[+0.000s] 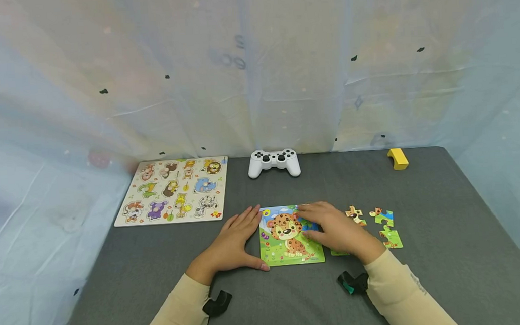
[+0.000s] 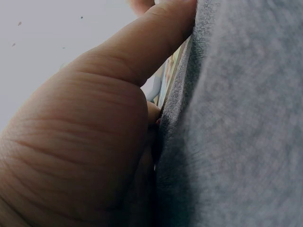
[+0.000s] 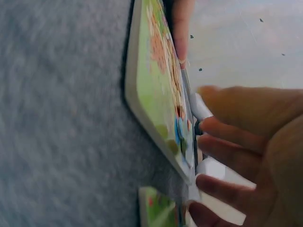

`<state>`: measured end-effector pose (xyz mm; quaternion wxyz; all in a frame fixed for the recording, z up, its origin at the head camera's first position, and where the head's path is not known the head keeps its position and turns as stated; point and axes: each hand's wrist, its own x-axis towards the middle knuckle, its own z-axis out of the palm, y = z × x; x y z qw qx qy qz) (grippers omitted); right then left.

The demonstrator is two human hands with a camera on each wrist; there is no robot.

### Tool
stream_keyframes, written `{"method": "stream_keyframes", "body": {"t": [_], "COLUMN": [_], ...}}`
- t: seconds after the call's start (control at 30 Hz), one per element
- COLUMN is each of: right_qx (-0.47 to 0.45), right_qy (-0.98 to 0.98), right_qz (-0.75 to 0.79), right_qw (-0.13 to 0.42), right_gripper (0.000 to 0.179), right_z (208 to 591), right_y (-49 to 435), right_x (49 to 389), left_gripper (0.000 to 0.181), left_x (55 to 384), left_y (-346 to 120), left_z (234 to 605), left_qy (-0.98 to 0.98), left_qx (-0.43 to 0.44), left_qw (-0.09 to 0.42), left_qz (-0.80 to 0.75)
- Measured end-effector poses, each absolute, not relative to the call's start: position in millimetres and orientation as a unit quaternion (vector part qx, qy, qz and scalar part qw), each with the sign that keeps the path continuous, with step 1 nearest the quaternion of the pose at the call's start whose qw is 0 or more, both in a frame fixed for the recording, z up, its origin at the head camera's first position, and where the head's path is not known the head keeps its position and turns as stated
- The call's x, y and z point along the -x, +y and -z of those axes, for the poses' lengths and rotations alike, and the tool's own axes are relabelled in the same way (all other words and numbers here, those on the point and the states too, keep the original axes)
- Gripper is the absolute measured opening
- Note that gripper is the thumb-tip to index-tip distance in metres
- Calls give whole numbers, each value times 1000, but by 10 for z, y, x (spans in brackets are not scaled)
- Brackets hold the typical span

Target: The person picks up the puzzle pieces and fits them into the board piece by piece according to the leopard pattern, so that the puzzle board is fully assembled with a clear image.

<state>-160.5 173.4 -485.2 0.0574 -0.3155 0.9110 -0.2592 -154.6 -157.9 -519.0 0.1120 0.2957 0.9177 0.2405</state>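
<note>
A square leopard jigsaw puzzle board [image 1: 288, 243] lies flat on the grey table, and its picture looks largely filled in. Along its left edge rests my left hand [image 1: 233, 245], fingers straight, thumb at the near left corner. My right hand [image 1: 339, 230] is over the board's right side and covers part of it. In the right wrist view its spread fingers [image 3: 232, 137] show nothing held, just above the board [image 3: 149, 94]. Loose puzzle pieces [image 1: 391, 237] lie to the right, one piece [image 1: 339, 252] partly hidden under my right hand. My left thumb and palm [image 2: 80, 132] fill much of the left wrist view.
An animal puzzle board [image 1: 185, 188] lies at the back left. A white game controller [image 1: 273, 162] sits at the back middle, and a yellow arched block [image 1: 398, 159] at the back right. Pale sheeting [image 1: 281, 80] hangs behind the table [image 1: 270, 308].
</note>
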Motion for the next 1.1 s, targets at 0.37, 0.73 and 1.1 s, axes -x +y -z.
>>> {"method": "stream_keyframes", "body": {"t": [0.37,0.73,1.1], "right_qx": [298,281,269], "right_qy": [935,938,948], "right_qz": [161,160,133], "right_qw": [109,128,108], "right_gripper": [70,76,81], "right_z": [4778,4775,4882], "right_y": [1639,1610,1525], "right_x": [1492,1438,1381], "left_gripper": [139,138,138], "left_x": [1540,1538,1531], "left_y": [-1588,-1578,-1584], "left_z": [5205,5197,5190], "left_qy": [913,917,917], "left_qx": [-300,-298,-295], "left_qw": [102,108,109], "left_qz": [-257,-243,-247]}}
